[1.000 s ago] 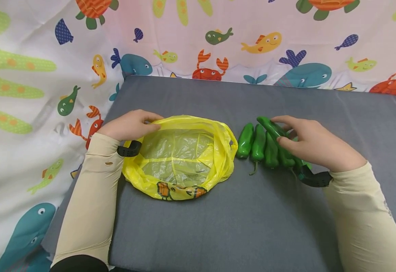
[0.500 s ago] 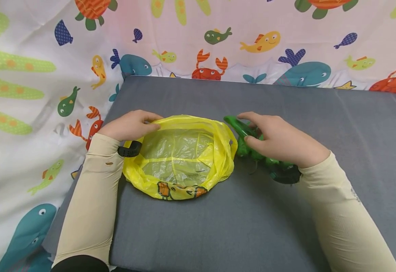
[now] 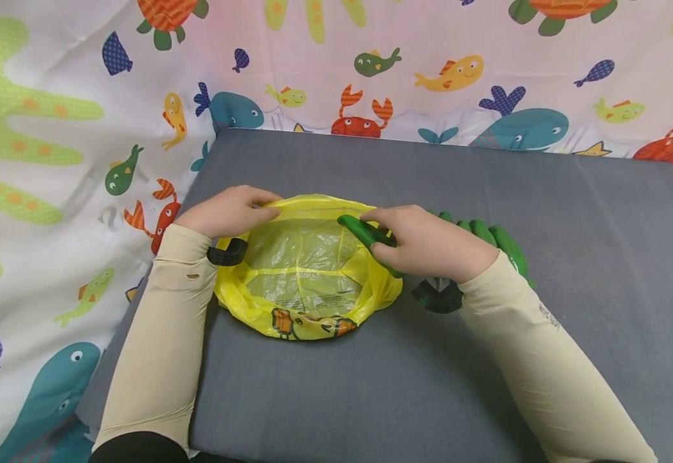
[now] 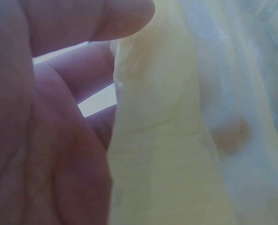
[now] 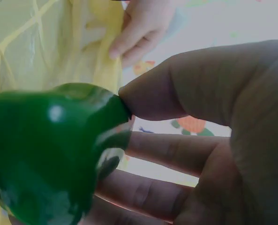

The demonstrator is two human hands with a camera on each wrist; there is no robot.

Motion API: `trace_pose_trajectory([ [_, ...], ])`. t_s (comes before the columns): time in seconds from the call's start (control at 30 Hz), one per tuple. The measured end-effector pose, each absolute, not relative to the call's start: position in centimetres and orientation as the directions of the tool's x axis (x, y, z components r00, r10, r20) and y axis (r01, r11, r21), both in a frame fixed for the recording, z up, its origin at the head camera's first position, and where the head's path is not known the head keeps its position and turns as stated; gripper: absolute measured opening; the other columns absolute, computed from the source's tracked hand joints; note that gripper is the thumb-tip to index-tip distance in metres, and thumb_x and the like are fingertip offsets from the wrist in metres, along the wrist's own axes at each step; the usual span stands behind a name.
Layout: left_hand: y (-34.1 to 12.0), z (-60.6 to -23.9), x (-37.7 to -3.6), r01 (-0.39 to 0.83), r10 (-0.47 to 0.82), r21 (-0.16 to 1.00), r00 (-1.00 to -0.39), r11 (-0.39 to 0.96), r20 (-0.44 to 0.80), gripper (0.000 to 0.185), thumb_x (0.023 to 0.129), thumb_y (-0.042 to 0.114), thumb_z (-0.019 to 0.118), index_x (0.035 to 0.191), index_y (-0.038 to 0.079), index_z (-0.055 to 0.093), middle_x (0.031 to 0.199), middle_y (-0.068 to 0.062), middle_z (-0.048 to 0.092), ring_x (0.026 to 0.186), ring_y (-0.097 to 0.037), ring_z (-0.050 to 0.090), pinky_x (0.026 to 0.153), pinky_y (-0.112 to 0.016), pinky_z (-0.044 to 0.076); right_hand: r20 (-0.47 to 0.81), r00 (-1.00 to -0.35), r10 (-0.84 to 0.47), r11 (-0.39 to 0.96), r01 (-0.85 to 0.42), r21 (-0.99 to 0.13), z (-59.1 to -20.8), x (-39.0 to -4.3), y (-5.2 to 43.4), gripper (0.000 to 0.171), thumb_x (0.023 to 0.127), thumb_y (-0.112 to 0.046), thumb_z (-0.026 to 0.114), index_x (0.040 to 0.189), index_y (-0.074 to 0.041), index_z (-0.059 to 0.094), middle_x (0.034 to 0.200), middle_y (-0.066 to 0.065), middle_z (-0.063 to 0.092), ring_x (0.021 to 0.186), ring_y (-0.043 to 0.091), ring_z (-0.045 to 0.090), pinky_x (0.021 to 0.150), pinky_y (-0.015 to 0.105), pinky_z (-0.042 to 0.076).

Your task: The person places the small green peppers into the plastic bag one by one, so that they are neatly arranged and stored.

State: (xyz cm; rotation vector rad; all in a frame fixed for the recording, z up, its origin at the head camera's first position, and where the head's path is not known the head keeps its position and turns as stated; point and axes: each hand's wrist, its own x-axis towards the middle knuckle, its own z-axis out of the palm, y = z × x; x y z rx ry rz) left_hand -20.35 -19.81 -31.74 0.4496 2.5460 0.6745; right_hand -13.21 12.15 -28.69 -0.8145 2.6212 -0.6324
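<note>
A yellow plastic bag (image 3: pixel 307 276) lies open on the grey mat (image 3: pixel 440 379). My left hand (image 3: pixel 229 211) pinches the bag's far left rim (image 4: pixel 148 122), thumb and fingers on the plastic. My right hand (image 3: pixel 423 243) holds a green pepper (image 3: pixel 362 233) over the bag's right rim, its tip pointing into the opening; in the right wrist view the pepper (image 5: pixel 54 150) fills the left side, held between thumb and fingers. Other green peppers (image 3: pixel 495 244) lie on the mat behind my right wrist, mostly hidden by it.
A sea-animal print cloth (image 3: pixel 70 128) covers the back and the left side beyond the mat's edge. The mat's left edge runs close beside my left forearm (image 3: pixel 157 360).
My right hand has carried one green pepper leftward from the row of peppers to above the bag's right rim. The left hand has stayed on the bag's rim.
</note>
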Motion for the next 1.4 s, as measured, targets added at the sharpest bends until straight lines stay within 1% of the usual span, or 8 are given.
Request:
trace_pose_trajectory([
  [0.2,-19.6,-31.6,-20.1,0.190,0.423,0.535,-0.833,0.823,-0.356,0.041,0.103,0.037,0.047,0.139,0.021,0.056,0.137,-0.008,0.055,0.121,-0.026,0.050,0.094,-0.048,0.045,-0.228,-0.763,-0.605,0.728,-0.414,-0.547,-29.5,-13.9,10.3,0.048,0.094,-0.023,0.054,0.140,-0.011,0.050,0.106,0.005,0.065,0.067,0.013,0.060,0.061,0.031,0.050],
  [0.3,-19.5,-31.8,-20.1,0.195,0.426,0.533,-0.833,0.824,-0.354,0.041,0.103,0.037,0.047,0.139,0.021,0.056,0.137,-0.007,0.055,0.121,-0.026,0.050,0.095,-0.048,0.045,-0.252,-0.762,-0.597,0.727,-0.381,-0.571,-29.9,-14.2,9.3,0.045,0.094,-0.023,0.054,0.137,-0.011,0.052,0.098,0.004,0.065,0.059,0.014,0.057,0.058,0.031,0.049],
  [0.43,-19.5,-31.9,-20.2,0.208,0.430,0.526,-0.834,0.825,-0.345,0.041,0.103,0.037,0.047,0.139,0.021,0.056,0.137,-0.007,0.055,0.122,-0.026,0.050,0.096,-0.048,0.045,-0.256,-0.773,-0.580,0.741,-0.371,-0.560,-30.3,-14.6,8.2,0.041,0.096,-0.026,0.054,0.133,-0.009,0.056,0.085,0.001,0.062,0.058,0.014,0.053,0.059,0.031,0.045],
  [0.57,-19.5,-31.9,-20.5,0.213,0.436,0.529,-0.833,0.821,-0.341,0.041,0.103,0.038,0.047,0.139,0.021,0.056,0.137,-0.007,0.056,0.120,-0.025,0.051,0.095,-0.047,0.045,-0.220,-0.781,-0.584,0.729,-0.386,-0.565,-31.1,-15.2,7.1,0.021,0.095,-0.026,0.055,0.104,-0.011,0.066,0.067,-0.001,0.054,0.053,0.013,0.048,0.057,0.030,0.041],
  [0.67,-19.4,-31.9,-20.5,0.210,0.436,0.535,-0.833,0.818,-0.340,0.041,0.103,0.038,0.047,0.138,0.022,0.057,0.136,-0.007,0.056,0.117,-0.024,0.052,0.092,-0.046,0.046,-0.202,-0.793,-0.575,0.726,-0.380,-0.573,-31.6,-15.5,6.3,0.017,0.095,-0.026,0.056,0.087,-0.013,0.064,0.061,-0.001,0.051,0.049,0.013,0.046,0.054,0.029,0.040],
  [0.87,-19.2,-32.0,-20.5,0.213,0.439,0.535,-0.832,0.818,-0.340,0.039,0.103,0.039,0.047,0.136,0.023,0.059,0.133,-0.006,0.058,0.111,-0.025,0.053,0.087,-0.042,0.047,-0.213,-0.810,-0.547,0.711,-0.314,-0.629,-32.5,-15.8,4.5,0.017,0.095,-0.027,0.056,0.087,-0.014,0.065,0.065,0.001,0.057,0.050,0.013,0.052,0.052,0.028,0.043],
  [1.17,-19.0,-31.8,-20.5,0.221,0.440,0.535,-0.837,0.815,-0.325,0.037,0.103,0.037,0.047,0.135,0.023,0.061,0.128,-0.006,0.060,0.104,-0.026,0.053,0.080,-0.040,0.045,-0.256,-0.834,-0.489,0.677,-0.179,-0.714,-33.7,-16.0,1.2,0.021,0.098,-0.025,0.052,0.091,-0.008,0.063,0.072,0.007,0.062,0.054,0.015,0.058,0.052,0.027,0.049],
  [1.4,-19.3,-31.7,-20.4,0.205,0.421,0.531,-0.846,0.822,-0.326,0.039,0.103,0.038,0.046,0.137,0.021,0.058,0.131,-0.007,0.059,0.109,-0.025,0.054,0.087,-0.042,0.046,-0.284,-0.839,-0.464,0.677,-0.130,-0.724,-33.9,-15.9,-0.9,0.028,0.099,-0.027,0.053,0.079,-0.008,0.062,0.063,0.003,0.055,0.051,0.013,0.053,0.050,0.025,0.045],
])
